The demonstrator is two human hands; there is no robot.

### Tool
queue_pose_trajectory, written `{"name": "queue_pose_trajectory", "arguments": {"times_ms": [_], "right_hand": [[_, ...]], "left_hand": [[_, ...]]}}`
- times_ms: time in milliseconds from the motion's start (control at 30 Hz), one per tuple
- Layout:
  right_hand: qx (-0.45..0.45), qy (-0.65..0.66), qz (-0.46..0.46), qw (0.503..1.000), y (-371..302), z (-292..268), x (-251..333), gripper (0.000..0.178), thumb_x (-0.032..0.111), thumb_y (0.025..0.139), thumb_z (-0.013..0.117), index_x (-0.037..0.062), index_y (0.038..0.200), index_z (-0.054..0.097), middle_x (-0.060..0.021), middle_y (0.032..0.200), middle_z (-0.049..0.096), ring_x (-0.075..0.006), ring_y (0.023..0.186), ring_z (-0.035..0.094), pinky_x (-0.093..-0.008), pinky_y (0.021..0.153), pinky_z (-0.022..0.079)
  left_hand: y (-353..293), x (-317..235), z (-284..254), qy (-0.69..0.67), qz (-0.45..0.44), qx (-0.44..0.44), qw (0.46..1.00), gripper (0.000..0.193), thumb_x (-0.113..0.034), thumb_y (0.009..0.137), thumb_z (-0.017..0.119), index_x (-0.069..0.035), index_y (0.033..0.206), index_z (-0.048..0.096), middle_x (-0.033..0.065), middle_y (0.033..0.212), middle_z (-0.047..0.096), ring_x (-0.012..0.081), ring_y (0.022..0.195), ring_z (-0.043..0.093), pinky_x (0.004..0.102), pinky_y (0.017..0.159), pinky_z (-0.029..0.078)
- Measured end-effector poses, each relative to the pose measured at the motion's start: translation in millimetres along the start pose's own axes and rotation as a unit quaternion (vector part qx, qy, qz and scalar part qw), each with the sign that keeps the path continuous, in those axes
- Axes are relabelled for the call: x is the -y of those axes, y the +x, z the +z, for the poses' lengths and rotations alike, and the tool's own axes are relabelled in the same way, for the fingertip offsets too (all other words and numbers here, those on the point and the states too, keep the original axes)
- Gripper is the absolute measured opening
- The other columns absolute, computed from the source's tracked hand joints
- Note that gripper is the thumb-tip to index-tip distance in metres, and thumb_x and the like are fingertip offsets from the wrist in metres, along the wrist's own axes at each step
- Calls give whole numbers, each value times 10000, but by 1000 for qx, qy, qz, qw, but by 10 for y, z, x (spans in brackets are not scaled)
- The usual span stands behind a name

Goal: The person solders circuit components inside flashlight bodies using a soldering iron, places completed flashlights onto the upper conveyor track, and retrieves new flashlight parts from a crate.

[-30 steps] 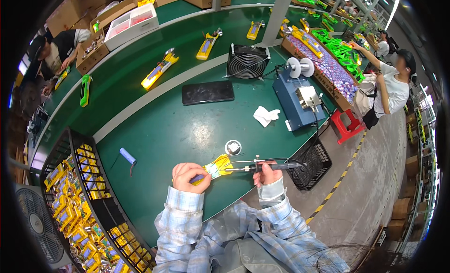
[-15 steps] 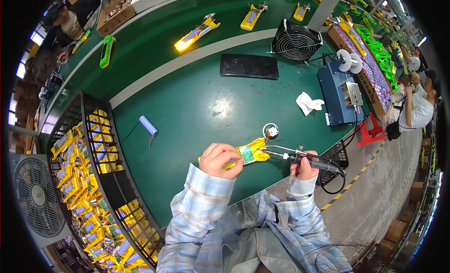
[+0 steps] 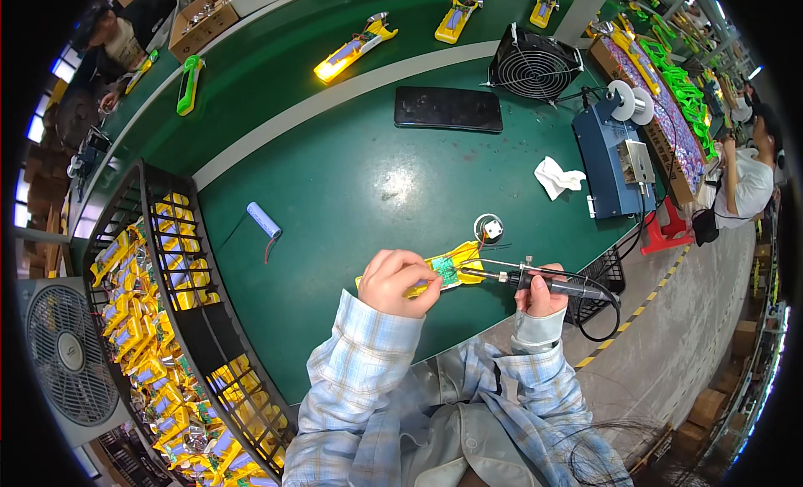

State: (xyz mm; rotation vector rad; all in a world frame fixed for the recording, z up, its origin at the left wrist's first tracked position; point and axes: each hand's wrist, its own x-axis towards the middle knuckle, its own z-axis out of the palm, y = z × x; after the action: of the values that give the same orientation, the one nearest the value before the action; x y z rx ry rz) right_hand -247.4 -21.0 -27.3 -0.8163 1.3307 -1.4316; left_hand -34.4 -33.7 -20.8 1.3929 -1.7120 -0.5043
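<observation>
My left hand (image 3: 400, 282) grips a yellow plastic housing with a green circuit board (image 3: 452, 268) in it, held just above the green table near its front edge. My right hand (image 3: 540, 293) holds a black soldering iron (image 3: 519, 279) by its handle. The iron's metal tip touches the circuit board from the right. A black cord runs from the iron off the table's right side. A small round white holder (image 3: 488, 228) lies just beyond the board.
A blue cylindrical battery cell (image 3: 263, 220) with wires lies to the left. Black wire bins of yellow parts (image 3: 159, 261) line the left side. A blue soldering station (image 3: 609, 162), white cloth (image 3: 557, 177), black phone (image 3: 448, 109) and small fan (image 3: 534, 69) stand farther back. Other people work nearby.
The view has swung so the hands sit lower and more central. Both hands keep their grips; the iron's tip stays at the board.
</observation>
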Motion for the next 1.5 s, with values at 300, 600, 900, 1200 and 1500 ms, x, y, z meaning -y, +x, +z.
{"name": "queue_pose_trajectory", "arguments": {"times_ms": [300,600,900,1200,1500], "right_hand": [[22,10,30,999,-3,-3,21,124,115,862,575,34,924,504,-53,759,563,-82,519,511,-191,436,398],[28,-26,8,999,9,38,-1,163,209,865,582,66,888,509,-7,672,534,-47,457,484,-170,380,354],[32,-43,-33,998,-10,43,-14,154,178,869,588,42,903,524,-29,710,540,-59,463,478,-180,376,356],[40,-116,-153,981,-72,164,85,132,107,853,601,-10,867,540,-61,784,526,-74,474,472,-205,406,365],[67,-118,-151,979,-116,273,227,97,55,822,623,-25,832,569,-78,799,538,-96,560,494,-231,509,404]], "left_hand": [[14,1,-6,-6,-1,8,1000,97,-60,627,735,-85,659,647,20,767,603,217,733,562,329,648,478],[7,5,-3,-6,-5,12,1000,94,-63,625,732,-85,657,646,20,767,602,217,735,561,335,663,470],[1,19,5,-5,-3,11,1000,93,-65,626,731,-89,657,647,15,770,602,215,737,560,336,671,460],[1,9,8,-5,-8,11,1000,86,-66,627,726,-90,651,647,14,764,603,214,743,558,336,681,457],[-14,-18,-2,-7,-19,11,1000,68,-77,630,719,-83,651,655,22,769,605,223,750,559,342,698,454]]}}
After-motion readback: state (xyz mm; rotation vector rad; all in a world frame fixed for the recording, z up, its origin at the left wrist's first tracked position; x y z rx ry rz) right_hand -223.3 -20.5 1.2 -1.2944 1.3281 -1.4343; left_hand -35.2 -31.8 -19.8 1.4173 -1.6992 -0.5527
